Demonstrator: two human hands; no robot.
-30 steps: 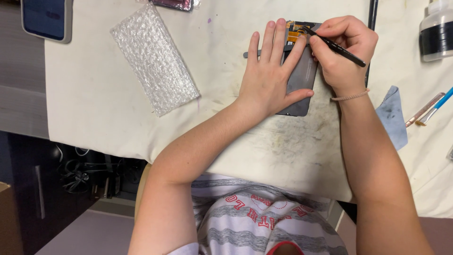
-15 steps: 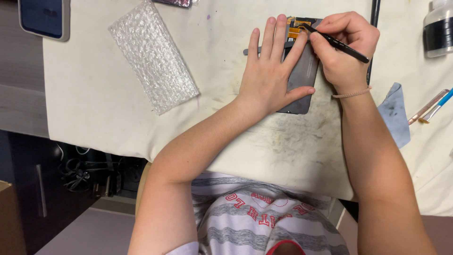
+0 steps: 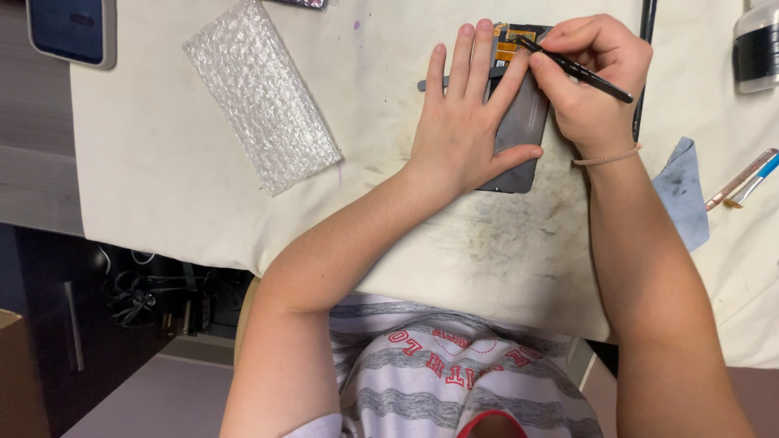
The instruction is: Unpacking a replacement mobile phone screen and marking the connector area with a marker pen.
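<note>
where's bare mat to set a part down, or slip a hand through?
Widest bare patch: between the bubble wrap and the left hand. Another runs along the near edge of the mat, under the forearms, though smudged. Crowded: the open phone under both hands, where the right hand holds tweezers; blue cloth and brushes beyond.

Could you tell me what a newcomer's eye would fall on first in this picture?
Probably the two hands at top centre: the left hand lies flat on a dark opened phone, while the right hand holds a thin black tool to its orange-marked top end. Next, the bubble wrap sheet at upper left.
</note>
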